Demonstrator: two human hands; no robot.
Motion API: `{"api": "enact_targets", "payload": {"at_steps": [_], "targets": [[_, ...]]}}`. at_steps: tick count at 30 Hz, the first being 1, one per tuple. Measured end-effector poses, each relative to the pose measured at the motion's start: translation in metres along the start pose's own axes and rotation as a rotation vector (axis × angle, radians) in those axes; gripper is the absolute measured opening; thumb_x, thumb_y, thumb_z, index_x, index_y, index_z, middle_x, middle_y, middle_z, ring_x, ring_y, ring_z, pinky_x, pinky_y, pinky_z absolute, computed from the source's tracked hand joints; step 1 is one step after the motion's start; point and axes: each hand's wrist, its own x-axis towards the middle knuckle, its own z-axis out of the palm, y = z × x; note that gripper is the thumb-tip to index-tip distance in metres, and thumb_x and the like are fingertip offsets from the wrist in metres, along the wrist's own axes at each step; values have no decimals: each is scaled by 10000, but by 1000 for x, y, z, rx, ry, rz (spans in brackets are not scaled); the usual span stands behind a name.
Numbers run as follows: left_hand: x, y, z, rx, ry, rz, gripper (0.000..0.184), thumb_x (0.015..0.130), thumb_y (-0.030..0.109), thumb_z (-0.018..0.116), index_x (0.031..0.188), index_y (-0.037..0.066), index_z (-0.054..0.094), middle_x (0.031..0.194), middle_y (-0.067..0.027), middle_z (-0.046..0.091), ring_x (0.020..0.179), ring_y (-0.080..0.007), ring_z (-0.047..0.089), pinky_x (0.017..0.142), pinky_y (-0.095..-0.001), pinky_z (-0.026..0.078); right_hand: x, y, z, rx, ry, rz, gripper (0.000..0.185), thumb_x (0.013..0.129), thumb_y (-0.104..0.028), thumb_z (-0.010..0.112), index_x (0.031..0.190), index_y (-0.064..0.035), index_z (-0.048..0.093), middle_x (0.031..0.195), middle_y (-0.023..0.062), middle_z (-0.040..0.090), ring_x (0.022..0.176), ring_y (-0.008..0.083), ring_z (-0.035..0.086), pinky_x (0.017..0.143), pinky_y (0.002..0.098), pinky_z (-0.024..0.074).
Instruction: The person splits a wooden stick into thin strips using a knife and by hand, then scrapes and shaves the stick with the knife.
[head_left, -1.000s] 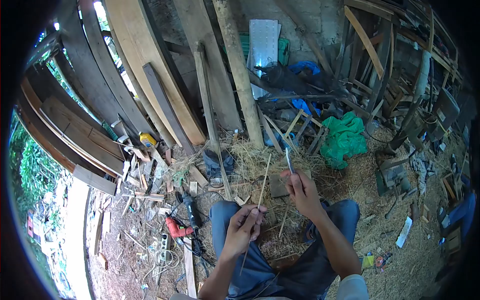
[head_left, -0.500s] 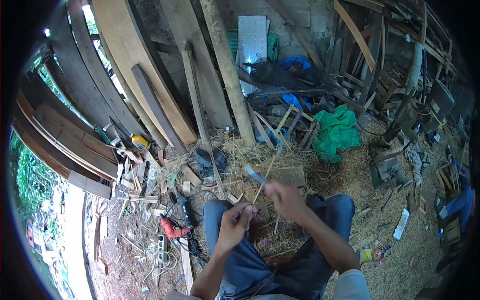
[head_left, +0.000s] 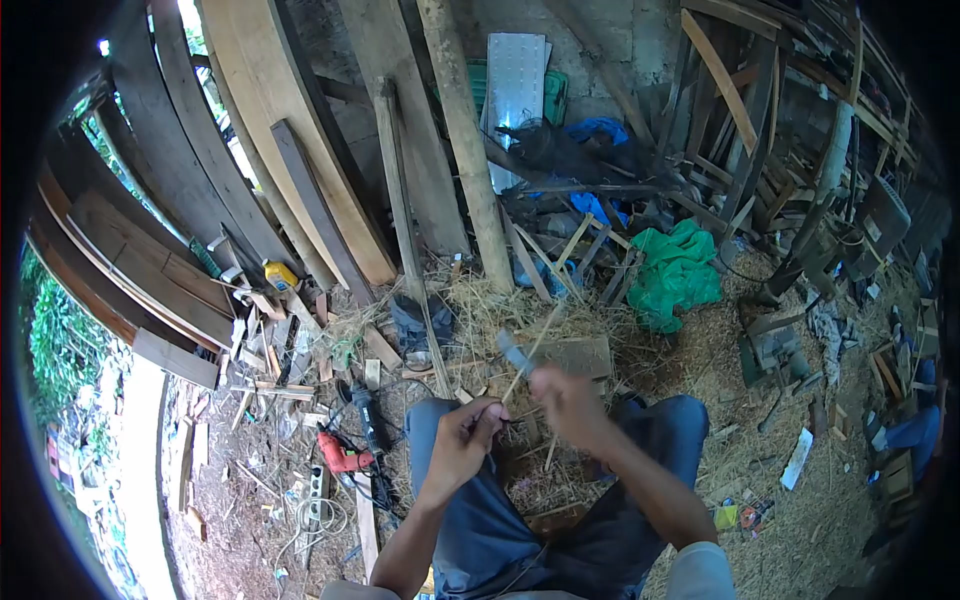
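My left hand [head_left: 458,447] is closed around the lower end of a thin bamboo strip [head_left: 546,328], above my left knee. The strip slants up and away to the right. My right hand [head_left: 570,402] grips a knife, its handle mostly hidden in the fist. The pale blade [head_left: 515,354] points up and to the left, close beside the strip; whether the two touch I cannot tell. Both hands are in front of my bent knees, over ground strewn with shavings.
Left of my legs lie a red power drill [head_left: 345,455], a grinder [head_left: 370,420] and a power strip [head_left: 318,495] with cords. Long planks [head_left: 300,130] lean at the back left. A green plastic sheet [head_left: 676,275] lies at the right, near a scrap wood pile.
My right hand and the knife have shifted slightly down and right. My left hand has moved a little left, still holding the strip. The view has turned slightly.
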Motion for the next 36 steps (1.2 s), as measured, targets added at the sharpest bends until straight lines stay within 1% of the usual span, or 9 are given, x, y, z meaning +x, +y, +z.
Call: {"api": "enact_targets", "payload": {"at_steps": [1, 5, 7, 17, 19, 22, 25, 30, 36], "targets": [[-3, 0, -1, -25, -15, -9, 165, 952, 129, 513, 924, -1, 611, 646, 20, 502, 530, -37, 407, 473, -204, 324, 2, -1, -5, 57, 19, 137, 64, 859, -71, 534, 889, -14, 535, 679, 202, 574, 638, 415, 573, 542, 463, 431], [-2, 0, -3, -57, -60, -56, 172, 955, 141, 512, 910, 5, 607, 650, 22, 494, 535, -39, 407, 473, -203, 319, -5, 16, 11, 19, 23, 68, 75, 838, -48, 537, 906, -18, 525, 696, 207, 576, 642, 410, 575, 548, 463, 436], [-6, -10, -9, -159, -98, -121, 185, 958, 158, 512, 902, 6, 601, 659, 18, 494, 532, -41, 404, 473, -201, 318, -6, 9, 7, -7, 23, 2, 114, 887, -68, 505, 787, -15, 518, 587, 144, 503, 519, 298, 540, 537, 381, 421], [-7, -3, -5, -76, -112, -86, 219, 960, 202, 515, 877, 14, 590, 637, 17, 462, 513, -45, 374, 462, -209, 289, -4, -1, -2, 51, 38, 269, 95, 878, -56, 497, 799, -17, 532, 624, 168, 545, 581, 328, 589, 528, 396, 423], [3, 1, -4, -95, -79, -63, 213, 960, 186, 511, 874, 12, 598, 637, 16, 467, 519, -46, 380, 466, -208, 298, -18, -7, 20, 67, -64, -88, 64, 860, -40, 512, 806, -15, 535, 623, 166, 546, 568, 331, 576, 523, 391, 425], [6, 2, -6, -94, -83, -42, 211, 960, 179, 511, 872, 10, 603, 638, 15, 472, 518, -45, 385, 467, -205, 303, -10, -1, 11, 74, 9, 90, 33, 831, -9, 514, 837, -14, 547, 642, 177, 559, 599, 360, 583, 534, 397, 438], [1, -2, -5, -112, -84, -68, 209, 957, 181, 518, 874, 10, 605, 641, 14, 477, 514, -43, 386, 466, -202, 302, -9, 5, 13, -57, 30, -15, 54, 831, -5, 507, 844, -10, 559, 666, 174, 571, 595, 341, 588, 536, 391, 444], [-2, -4, -8, -99, -65, -97, 200, 954, 178, 524, 885, 9, 605, 643, 11, 487, 513, -41, 388, 465, -201, 301, -8, 2, 8, 59, -34, 65, 50, 849, -33, 515, 817, -15, 549, 649, 174, 560, 552, 333, 573, 512, 394, 418], [7, -9, -7, -97, -79, -62, 206, 958, 179, 516, 890, 4, 602, 657, 9, 499, 514, -44, 390, 465, -205, 305, 0, 0, 4, -87, -48, 93, 36, 819, -19, 521, 852, -33, 527, 646, 198, 548, 606, 395, 572, 538, 451, 423]]}}
